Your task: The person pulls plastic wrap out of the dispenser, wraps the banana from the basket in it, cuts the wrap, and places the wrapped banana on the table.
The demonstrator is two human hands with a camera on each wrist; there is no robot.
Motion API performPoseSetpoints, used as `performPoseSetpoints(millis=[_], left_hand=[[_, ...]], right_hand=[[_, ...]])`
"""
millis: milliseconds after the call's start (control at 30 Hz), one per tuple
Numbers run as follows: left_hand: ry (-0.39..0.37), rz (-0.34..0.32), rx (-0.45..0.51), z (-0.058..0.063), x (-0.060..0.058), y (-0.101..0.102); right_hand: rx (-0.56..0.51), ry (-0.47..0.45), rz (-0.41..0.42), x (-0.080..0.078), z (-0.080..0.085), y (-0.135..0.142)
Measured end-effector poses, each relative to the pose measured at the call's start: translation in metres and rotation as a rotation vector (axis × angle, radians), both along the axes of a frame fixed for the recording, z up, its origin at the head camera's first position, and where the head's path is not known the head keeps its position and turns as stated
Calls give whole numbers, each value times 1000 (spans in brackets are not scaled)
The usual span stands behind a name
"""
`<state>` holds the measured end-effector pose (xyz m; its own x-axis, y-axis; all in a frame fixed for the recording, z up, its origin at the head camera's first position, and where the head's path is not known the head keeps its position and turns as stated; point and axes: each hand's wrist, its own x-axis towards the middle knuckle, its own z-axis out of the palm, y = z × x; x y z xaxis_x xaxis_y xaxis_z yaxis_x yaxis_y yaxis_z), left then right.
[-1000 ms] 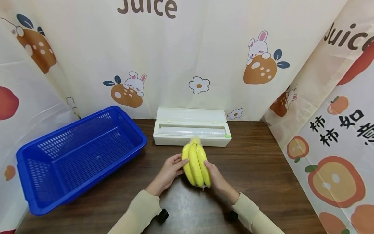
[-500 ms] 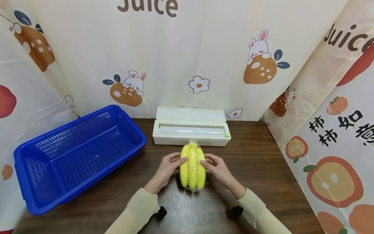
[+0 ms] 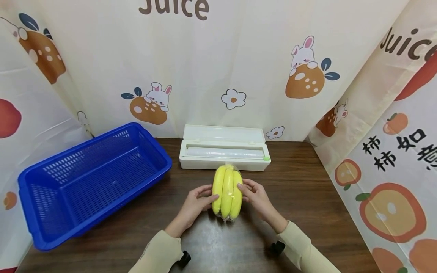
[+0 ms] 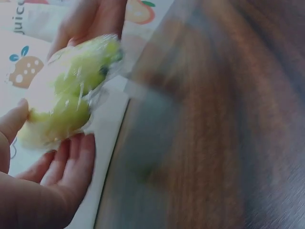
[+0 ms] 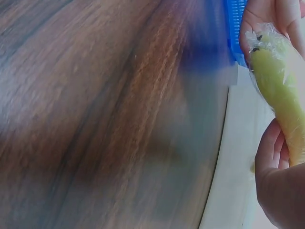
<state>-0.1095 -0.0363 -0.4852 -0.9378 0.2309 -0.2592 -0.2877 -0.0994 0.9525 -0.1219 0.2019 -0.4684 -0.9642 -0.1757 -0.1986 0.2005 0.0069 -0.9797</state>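
A bunch of yellow bananas [image 3: 227, 193], wrapped in clear plastic film, is held up between both hands above the table. My left hand [image 3: 196, 206] grips its left side, thumb in front and fingers behind. On the other side my right hand [image 3: 258, 199] grips it the same way. In the left wrist view the film [image 4: 90, 95] looks crinkled around the tips of the bananas. The right wrist view shows the bunch [image 5: 281, 90] from the side, film gathered at the dark tips. The fingers behind the bunch are partly hidden in the head view.
Behind the bananas stands a white cling film dispenser [image 3: 225, 165], its lid [image 3: 223, 133] raised and a roll [image 3: 223, 152] inside. A blue plastic basket [image 3: 99, 178] sits at the left of the brown wooden table [image 3: 300, 182]. Printed curtains [image 3: 211, 57] enclose the back and sides.
The bunch has turned and tilted between the hands, its top swinging left and then back right. My right hand has shifted its grip, its fingers now showing behind the bunch.
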Motion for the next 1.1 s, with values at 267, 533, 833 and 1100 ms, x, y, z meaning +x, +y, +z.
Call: performPoseSetpoints(millis=[267, 533, 833, 1100], left_hand=[[-29, -62, 86, -1, 3, -2], [-35, -52, 75, 2, 0, -4], [-45, -105, 2, -4, 3, -11], [-42, -209, -36, -12, 11, -18]], right_hand=[[79, 14, 9, 3, -4, -1], [141, 133, 11, 18, -4, 1], [154, 131, 102, 26, -16, -1], [146, 89, 110, 35, -30, -7]])
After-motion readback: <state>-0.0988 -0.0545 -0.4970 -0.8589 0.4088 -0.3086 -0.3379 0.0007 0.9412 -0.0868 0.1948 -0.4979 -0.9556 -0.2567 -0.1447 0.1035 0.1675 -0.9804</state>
